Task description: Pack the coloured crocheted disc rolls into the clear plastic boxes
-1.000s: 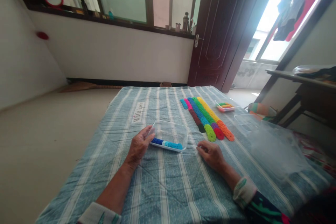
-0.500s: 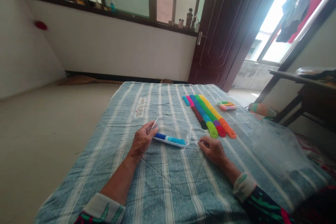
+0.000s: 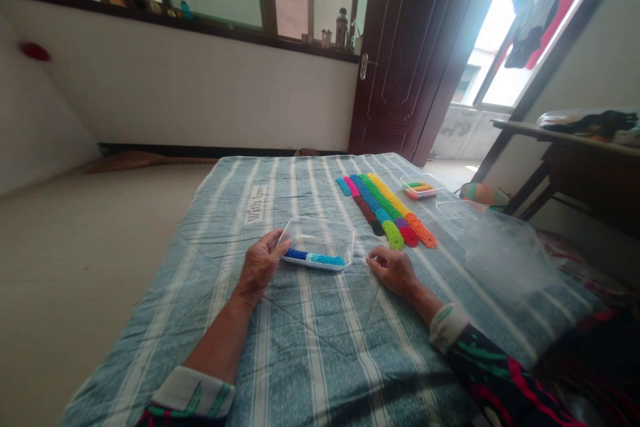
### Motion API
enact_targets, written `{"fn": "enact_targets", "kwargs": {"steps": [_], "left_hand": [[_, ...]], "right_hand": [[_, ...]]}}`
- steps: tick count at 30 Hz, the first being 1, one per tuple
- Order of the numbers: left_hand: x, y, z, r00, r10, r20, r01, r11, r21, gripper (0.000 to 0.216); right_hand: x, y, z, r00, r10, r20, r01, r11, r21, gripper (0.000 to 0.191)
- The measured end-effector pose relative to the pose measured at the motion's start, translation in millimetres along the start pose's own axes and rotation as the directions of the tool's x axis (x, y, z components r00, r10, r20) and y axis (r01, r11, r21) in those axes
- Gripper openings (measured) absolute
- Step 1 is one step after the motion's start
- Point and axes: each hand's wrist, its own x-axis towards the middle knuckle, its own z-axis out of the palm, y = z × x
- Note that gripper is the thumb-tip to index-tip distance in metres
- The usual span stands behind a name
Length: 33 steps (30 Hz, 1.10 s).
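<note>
My left hand (image 3: 260, 263) grips the left rim of a clear plastic container (image 3: 320, 227), thumb over the edge. Inside it, along the near side, a row of small crocheted-looking pieces (image 3: 325, 259) runs from dark blue through pale to bright blue. To the right of the container, without touching it, my right hand (image 3: 395, 269) rests on the striped cover with its fingers curled and nothing visible in them. Beyond that hand lie long rows of overlapping round pieces (image 3: 387, 205) in yellow, orange, green, blue, red, brown, pink and other colours.
A second clear container (image 3: 423, 187) with green, yellow and orange pieces stands at the far right of the striped cover (image 3: 300, 360). Clear plastic packaging (image 3: 505, 253) lies at the right. Behind are a dark door (image 3: 400, 47) and a wooden table (image 3: 575, 137).
The view has turned slightly to the right, so everything sits a little further left in the picture. Both hands and the container keep their places relative to each other.
</note>
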Motion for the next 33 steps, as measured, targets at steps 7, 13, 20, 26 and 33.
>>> {"fn": "enact_targets", "kwargs": {"steps": [7,13,20,26,33], "left_hand": [[-4.1,4.1,1.3,0.999,0.019,0.029,-0.019,1.0,-0.014,0.05],[-4.1,3.4,0.8,0.999,0.027,0.02,-0.027,0.999,-0.031,0.05],[-3.7,3.9,-0.1,0.999,0.027,0.024,-0.027,0.999,-0.023,0.052],[-2.5,2.2,-1.3,1.0,0.018,0.018,-0.018,1.0,0.009,0.048],[-2.9,3.8,-2.3,1.0,0.01,0.01,-0.01,1.0,0.028,0.048]], "right_hand": [[-0.2,0.2,-0.3,1.0,-0.002,0.004,0.002,1.0,-0.015,0.014],[-0.1,0.2,0.0,1.0,-0.004,0.0,0.004,1.0,-0.019,0.014],[-0.3,0.2,0.6,1.0,-0.005,-0.002,0.005,1.0,-0.013,0.014],[-0.2,-0.8,-0.3,1.0,-0.007,0.0,0.007,1.0,-0.005,0.014],[-0.4,-2.0,-1.6,1.0,-0.01,0.007,0.01,1.0,0.024,0.012]]}}
